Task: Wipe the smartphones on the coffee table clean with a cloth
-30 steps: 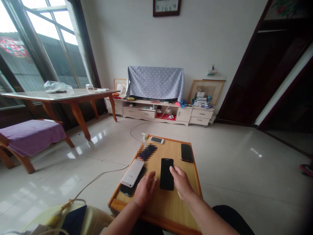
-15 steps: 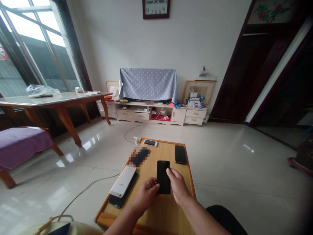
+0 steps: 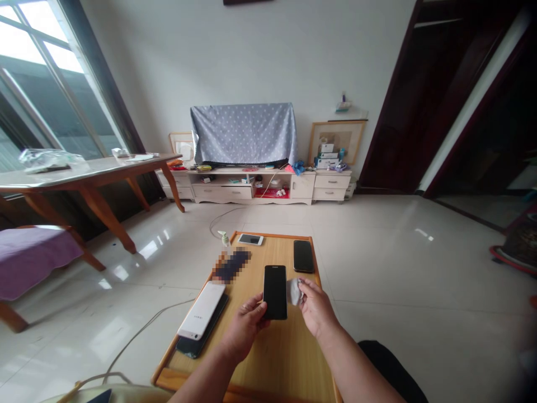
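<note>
My left hand (image 3: 248, 324) is closed on the lower left edge of a black smartphone (image 3: 275, 292), its dark screen facing up, held over the small wooden table (image 3: 285, 358). Just right of the phone, my right hand (image 3: 314, 305) pinches a crumpled greyish-white cloth (image 3: 295, 292). Beyond it lies another black phone (image 3: 302, 256) at the table's right edge. A white phone with a dark screen (image 3: 250, 239) rests at the far end. On the left, a white phone lying face down (image 3: 202, 311) partly covers a dark phone (image 3: 194, 348).
A pump bottle (image 3: 225, 239) and a pixelated dark item (image 3: 232, 266) are at the table's left side. A cable (image 3: 146, 322) runs over the tiled floor. Farther off are a large table (image 3: 96, 176), a purple-covered seat (image 3: 36, 252) and a low cabinet (image 3: 222, 193).
My right hand has come off the phone and now shows the cloth beside it. My left hand still holds the phone. The camera view has tilted slightly downward.
</note>
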### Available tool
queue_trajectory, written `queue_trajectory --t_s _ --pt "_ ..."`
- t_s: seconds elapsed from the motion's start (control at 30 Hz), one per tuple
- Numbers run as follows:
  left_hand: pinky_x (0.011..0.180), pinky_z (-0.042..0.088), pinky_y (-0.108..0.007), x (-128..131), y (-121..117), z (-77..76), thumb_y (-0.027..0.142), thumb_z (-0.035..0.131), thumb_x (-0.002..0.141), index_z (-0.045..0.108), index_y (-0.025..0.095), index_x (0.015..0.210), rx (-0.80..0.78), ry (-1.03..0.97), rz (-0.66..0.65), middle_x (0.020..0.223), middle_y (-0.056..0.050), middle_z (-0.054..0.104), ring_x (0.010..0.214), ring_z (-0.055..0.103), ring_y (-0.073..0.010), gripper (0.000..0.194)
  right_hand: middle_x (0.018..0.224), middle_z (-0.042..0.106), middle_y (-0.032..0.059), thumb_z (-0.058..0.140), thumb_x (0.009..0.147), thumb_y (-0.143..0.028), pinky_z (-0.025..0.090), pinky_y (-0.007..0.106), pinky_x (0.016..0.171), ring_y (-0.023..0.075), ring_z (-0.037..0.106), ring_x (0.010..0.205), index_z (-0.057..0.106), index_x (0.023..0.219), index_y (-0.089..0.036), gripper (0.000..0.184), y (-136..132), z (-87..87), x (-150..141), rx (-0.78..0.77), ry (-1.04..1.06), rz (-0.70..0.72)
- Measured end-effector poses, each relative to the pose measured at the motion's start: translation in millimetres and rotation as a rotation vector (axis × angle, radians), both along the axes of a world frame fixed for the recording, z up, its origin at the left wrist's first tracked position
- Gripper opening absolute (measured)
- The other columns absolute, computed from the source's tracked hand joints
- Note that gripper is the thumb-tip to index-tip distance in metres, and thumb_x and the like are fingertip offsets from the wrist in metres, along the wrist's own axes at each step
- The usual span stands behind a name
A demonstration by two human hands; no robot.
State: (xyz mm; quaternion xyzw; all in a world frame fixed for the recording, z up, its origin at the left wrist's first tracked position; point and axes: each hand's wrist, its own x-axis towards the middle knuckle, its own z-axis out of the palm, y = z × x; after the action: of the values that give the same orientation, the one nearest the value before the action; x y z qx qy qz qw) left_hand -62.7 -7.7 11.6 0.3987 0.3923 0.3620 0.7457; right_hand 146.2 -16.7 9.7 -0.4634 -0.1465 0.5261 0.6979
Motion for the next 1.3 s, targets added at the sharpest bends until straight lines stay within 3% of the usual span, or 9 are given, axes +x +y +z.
queue_trajectory --t_s 0.13,0.4,0.53,0.77,1.03,1.17,1.3 --pt "0.08 0.05 -0.028 7 2 2.4 0.047 0.083 0.073 0.065 0.025 0.127 -0.037 -0.026 0.043 0.117 -0.008 0.071 0.101 0.066 -0.0211 0.061 0.095 0.074 0.0062 0.088 0.063 -0.039 0.053 0.034 0.073 0.0241 0.068 0.088 0.068 0.096 -0.022 0.042 -3 9.8 4 0.054 0.032 -0.025" --pt "0.081 0.05 -0.028 15 4 10.3 0.044 0.083 0.074 0.066 0.024 0.124 -0.024 -0.074 0.147 0.115 -0.009 0.071 0.098 0.066 -0.0202 0.056 0.084 0.07 0.0032 0.079 0.078 -0.053 0.04 0.027 0.062 0.0151 0.055 0.069 0.07 0.098 -0.02 0.04 -30 20.8 -37 0.034 -0.237 0.152" --pt "0.086 0.051 -0.03 9 5 14.5 0.043 0.081 0.076 0.067 0.026 0.122 -0.008 -0.106 0.195 0.117 -0.007 0.071 0.099 0.066 -0.0199 0.051 0.083 0.068 0.0028 0.078 0.079 -0.054 0.04 0.028 0.065 0.0157 0.054 0.072 0.069 0.094 -0.02 0.039 -40 29.5 -46 0.065 -0.286 0.213" --pt "0.087 0.053 -0.036 7 -7 24.9 0.048 0.079 0.078 0.066 0.024 0.127 0.104 0.023 0.107 0.123 -0.01 0.07 0.108 0.066 -0.0273 0.056 0.087 0.069 0.0041 0.075 0.081 -0.056 0.045 0.031 0.075 0.0193 0.058 0.08 0.069 0.094 -0.02 0.04 -32 24.7 -41 0.101 -0.334 0.124" --pt "0.082 0.055 -0.035 17 -30 25.4 0.05 0.079 0.077 0.073 0.024 0.118 0.165 0.153 0.012 0.124 -0.009 0.07 0.106 0.065 -0.0284 0.049 0.079 0.068 0.0033 0.081 0.072 -0.056 0.04 0.03 0.065 0.0174 0.054 0.07 0.072 0.093 -0.02 0.043 -13 37.7 -2 0.083 -0.311 -0.038" --pt "0.084 0.054 -0.035 22 -29 20.4 0.051 0.079 0.076 0.071 0.023 0.122 0.132 0.101 0.049 0.121 -0.01 0.071 0.105 0.066 -0.0276 0.054 0.081 0.07 0.0047 0.08 0.072 -0.057 0.039 0.03 0.065 0.0184 0.055 0.072 0.073 0.092 -0.02 0.043 -21 34.4 -9 0.013 -0.314 -0.027" --pt "0.087 0.054 -0.036 25 -19 19.4 0.051 0.081 0.075 0.069 0.023 0.125 0.098 0.031 0.16 0.124 -0.011 0.07 0.107 0.066 -0.0278 0.059 0.08 0.068 0.0039 0.077 0.076 -0.057 0.041 0.03 0.068 0.0191 0.055 0.074 0.072 0.087 -0.02 0.039 -40 23.9 -29 0.031 -0.307 0.075"
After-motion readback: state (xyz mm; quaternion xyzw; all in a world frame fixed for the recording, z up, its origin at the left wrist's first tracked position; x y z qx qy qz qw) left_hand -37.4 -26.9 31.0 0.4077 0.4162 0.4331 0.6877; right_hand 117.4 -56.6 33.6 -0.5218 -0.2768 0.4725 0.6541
